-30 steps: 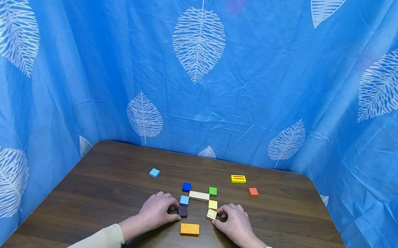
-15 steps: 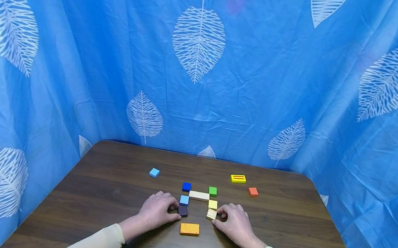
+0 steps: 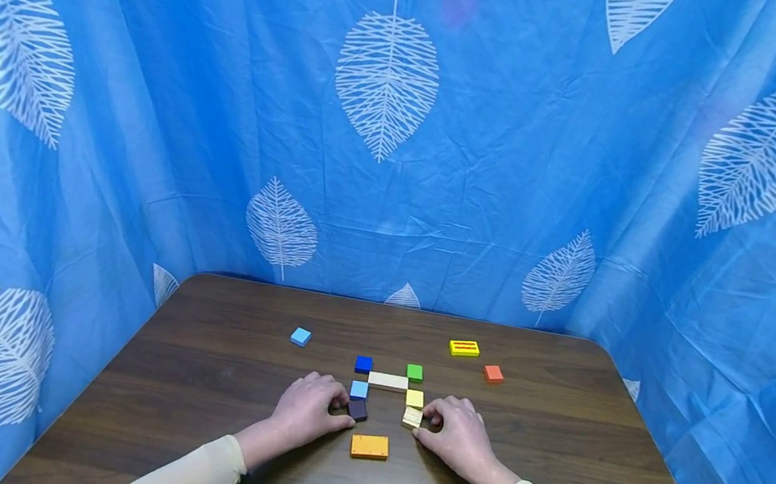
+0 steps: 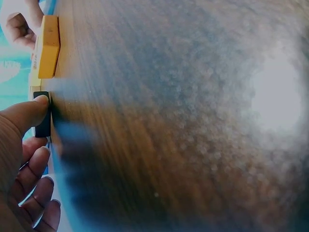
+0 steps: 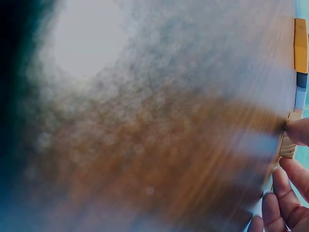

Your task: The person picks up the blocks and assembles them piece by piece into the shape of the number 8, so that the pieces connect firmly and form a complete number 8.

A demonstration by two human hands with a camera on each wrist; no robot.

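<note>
My left hand (image 3: 309, 410) pinches a dark purple block (image 3: 358, 410) on the table, its thumb (image 4: 29, 113) on the block's near face and the index finger at its left side. The dark block sits slightly turned, just below a light blue block (image 3: 359, 390). Across from it, my right hand (image 3: 458, 435) pinches a pale block with striped grain (image 3: 412, 418) between thumb and index finger. That block lies just below a pale yellow block (image 3: 415, 398). Between the two columns, nearer me, lies an orange rectangular block (image 3: 370, 447).
A long cream block (image 3: 387, 383) spans between the columns, with a dark blue block (image 3: 364, 365) and a green block (image 3: 415, 373) at their far ends. Farther out lie a loose light blue block (image 3: 300, 337), a yellow block with red stripes (image 3: 465, 349) and a red-orange block (image 3: 493, 374).
My left hand has shifted slightly right and away from me, and the dark purple block has moved and turned a little with it. My right hand and its block look unmoved.
</note>
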